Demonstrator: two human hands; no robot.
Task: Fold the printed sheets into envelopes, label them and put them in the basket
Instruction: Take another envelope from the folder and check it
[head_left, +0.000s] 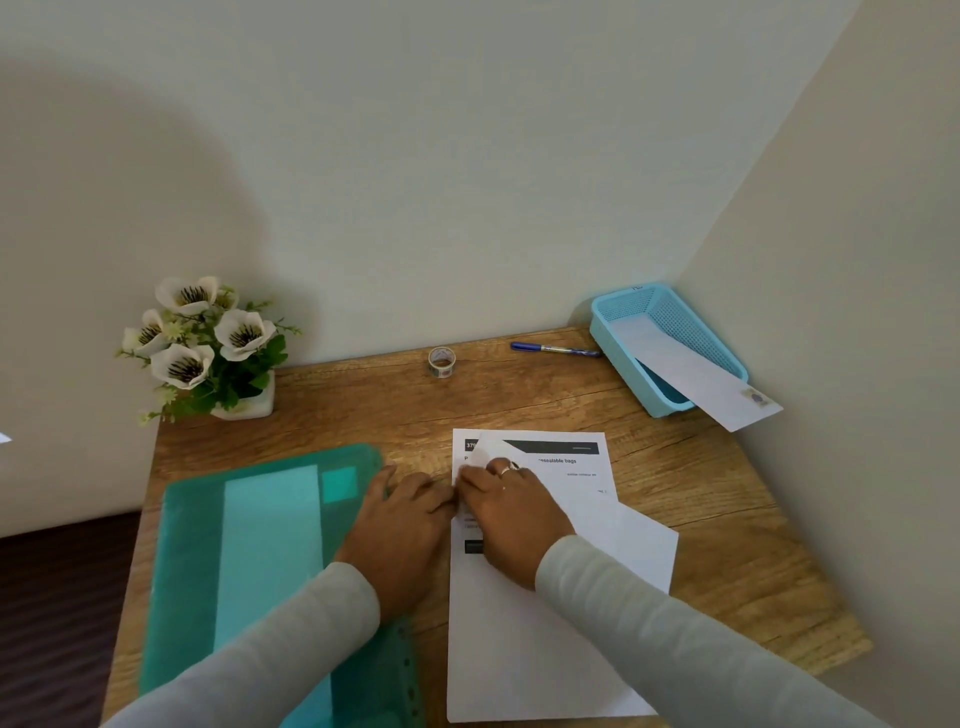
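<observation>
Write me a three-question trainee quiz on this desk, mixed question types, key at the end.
1. True or false: an envelope already lies in the blue basket, one end sticking out over the rim.
2. What lies on the table between the tape roll and the basket? A. scissors B. a blue pen C. a stapler
3. Fill in: the right hand pinches a raised flap of the ____.
Key: 1 true; 2 B; 3 printed sheet.
</observation>
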